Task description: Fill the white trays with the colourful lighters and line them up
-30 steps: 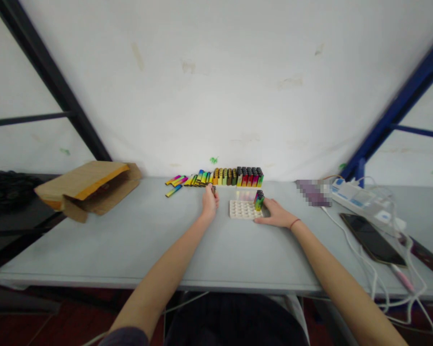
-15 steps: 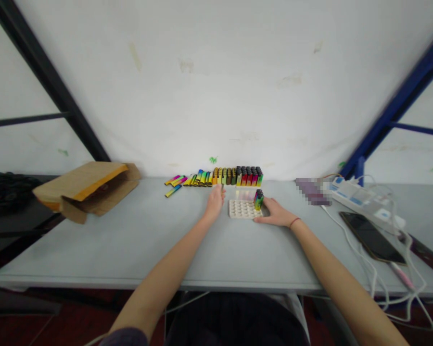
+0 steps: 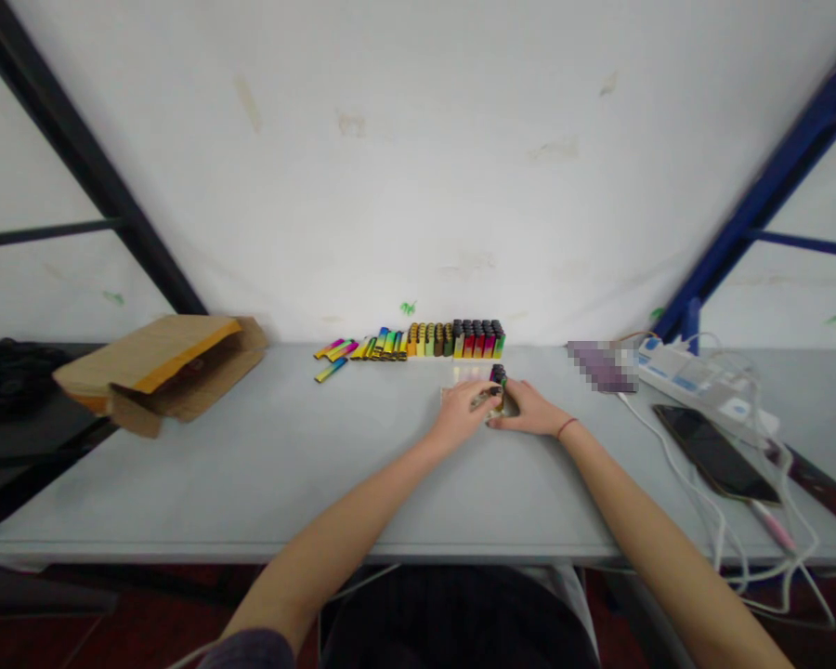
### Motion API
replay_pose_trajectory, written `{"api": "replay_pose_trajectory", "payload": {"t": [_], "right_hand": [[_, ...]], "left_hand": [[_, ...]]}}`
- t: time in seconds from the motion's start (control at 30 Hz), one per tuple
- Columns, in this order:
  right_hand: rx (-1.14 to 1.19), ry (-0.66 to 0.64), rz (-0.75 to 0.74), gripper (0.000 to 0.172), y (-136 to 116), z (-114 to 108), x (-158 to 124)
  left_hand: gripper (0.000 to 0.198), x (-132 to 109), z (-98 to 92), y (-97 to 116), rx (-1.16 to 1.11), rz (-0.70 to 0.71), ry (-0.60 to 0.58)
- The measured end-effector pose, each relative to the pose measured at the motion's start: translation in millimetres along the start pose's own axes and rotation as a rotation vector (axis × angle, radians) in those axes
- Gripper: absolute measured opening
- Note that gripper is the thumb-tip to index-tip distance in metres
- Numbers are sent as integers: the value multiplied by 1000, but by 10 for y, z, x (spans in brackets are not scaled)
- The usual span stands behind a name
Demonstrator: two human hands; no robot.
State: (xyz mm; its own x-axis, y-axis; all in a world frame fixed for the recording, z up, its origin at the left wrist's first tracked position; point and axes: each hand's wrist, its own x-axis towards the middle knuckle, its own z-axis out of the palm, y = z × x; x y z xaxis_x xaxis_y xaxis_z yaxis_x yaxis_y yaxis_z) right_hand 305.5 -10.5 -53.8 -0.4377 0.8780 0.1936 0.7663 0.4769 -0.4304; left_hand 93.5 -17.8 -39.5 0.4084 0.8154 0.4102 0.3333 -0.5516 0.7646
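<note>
A small tube with a dark top (image 3: 496, 392) is pinched in the fingers of my left hand (image 3: 460, 411), over the white tray with round holes (image 3: 444, 394). My left hand hides most of that tray. Gradient-coloured tubes with black tops (image 3: 499, 373) stand upright at its right end. Around the tray's right edge my right hand (image 3: 535, 411) is closed, thumb in front and fingers beside the standing tubes. Behind the tray, a block of black-topped tubes (image 3: 479, 340) stands in rows beside yellow-brown tubes (image 3: 430, 340).
Loose shiny coloured flat pieces (image 3: 331, 370) lie left of the rows. An open cardboard box (image 3: 160, 362) rests at the left. On the right are a dark phone (image 3: 717, 451), a power strip (image 3: 711, 390) and white cables. A wall stands behind the table (image 3: 285, 465).
My left hand has moved right, from beside the yellow-brown tubes to over the tray, carrying the small tube. My right hand stays at the tray's right edge.
</note>
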Motion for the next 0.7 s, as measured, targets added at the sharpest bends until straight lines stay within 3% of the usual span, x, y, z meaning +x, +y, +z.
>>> {"api": "replay_pose_trajectory", "payload": {"t": [0.23,0.4,0.7], "right_hand": [[-7,3,1,65,0,-9,2],[-1,-2,11,65,-10,-11,-1],[-16,-5,21,60,-29,-20,-2]], "left_hand": [[35,-23,-14,70,179,-55,25],[25,-24,-23,125,322,30,-3],[34,-32,-100,117,495,202,-9]]}}
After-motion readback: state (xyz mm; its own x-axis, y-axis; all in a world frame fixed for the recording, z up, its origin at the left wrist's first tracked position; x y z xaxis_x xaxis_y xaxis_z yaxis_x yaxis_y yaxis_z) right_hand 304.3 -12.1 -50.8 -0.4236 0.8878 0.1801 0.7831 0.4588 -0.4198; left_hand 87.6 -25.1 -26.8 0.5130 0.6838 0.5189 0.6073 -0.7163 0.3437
